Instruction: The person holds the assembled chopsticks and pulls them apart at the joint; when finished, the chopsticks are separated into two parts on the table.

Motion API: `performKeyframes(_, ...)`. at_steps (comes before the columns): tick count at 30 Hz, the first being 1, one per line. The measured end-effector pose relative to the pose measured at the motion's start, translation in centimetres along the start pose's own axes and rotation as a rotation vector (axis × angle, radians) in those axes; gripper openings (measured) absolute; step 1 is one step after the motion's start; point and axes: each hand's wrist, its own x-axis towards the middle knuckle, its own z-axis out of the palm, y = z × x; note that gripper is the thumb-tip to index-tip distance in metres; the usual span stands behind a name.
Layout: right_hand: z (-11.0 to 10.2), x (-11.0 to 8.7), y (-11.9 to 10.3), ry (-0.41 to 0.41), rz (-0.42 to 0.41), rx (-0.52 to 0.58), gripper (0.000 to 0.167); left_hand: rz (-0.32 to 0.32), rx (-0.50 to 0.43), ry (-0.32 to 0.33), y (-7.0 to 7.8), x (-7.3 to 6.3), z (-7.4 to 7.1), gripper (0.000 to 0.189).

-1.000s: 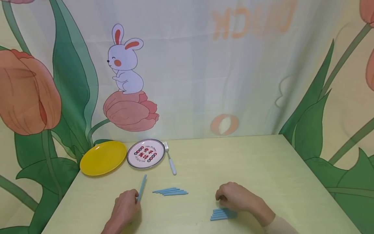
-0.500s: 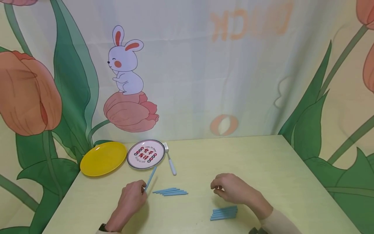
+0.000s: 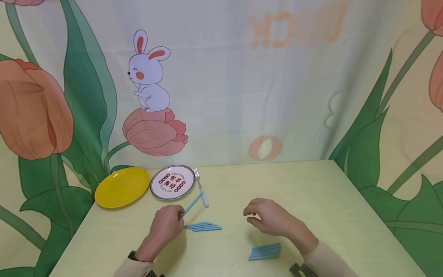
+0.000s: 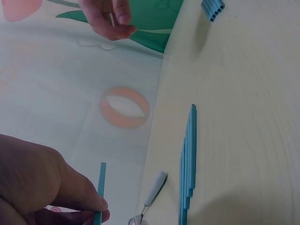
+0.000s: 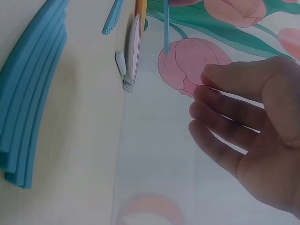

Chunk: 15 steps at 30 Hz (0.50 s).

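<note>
My left hand (image 3: 167,222) pinches a thin light-blue straw (image 3: 192,204) between thumb and fingertips, above the table. The straw slants up and to the right, its far end overlapping the fork's handle in the head view. Just right of that hand lies a small row of blue straws (image 3: 204,227), side by side with staggered ends. My right hand (image 3: 271,216) hovers in the air with loosely bent fingers and holds nothing; the right wrist view shows a gap-free palm side of the fingers (image 5: 225,112). Below it lies a second row of several blue straws (image 3: 265,251), whose dark hollow ends (image 4: 213,18) show in the left wrist view.
A yellow plate (image 3: 122,188) stands at the table's back left. Beside it is a white plate (image 3: 173,194) with a dark rim and red lettering. A fork (image 3: 204,198) with a pale handle lies next to that plate. A printed curtain (image 3: 221,84) hangs behind the table.
My left hand has moved right and forward with the straw, which now tilts further right. My right hand has risen away from the right row, forward and slightly left. Both rows stay put.
</note>
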Motion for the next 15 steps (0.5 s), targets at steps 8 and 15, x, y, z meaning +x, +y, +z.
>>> performKeyframes(8, -0.3, 0.8, -0.5, 0.027, -0.002, -0.018, 0.013, 0.038, -0.020, 0.009, 1.7, 0.5, 0.0, 0.011)
performKeyframes(15, -0.3, 1.4, -0.6, 0.077, -0.011, -0.042, 0.013, 0.140, 0.014, 0.040, 3.0, 0.9, 0.1, 0.011)
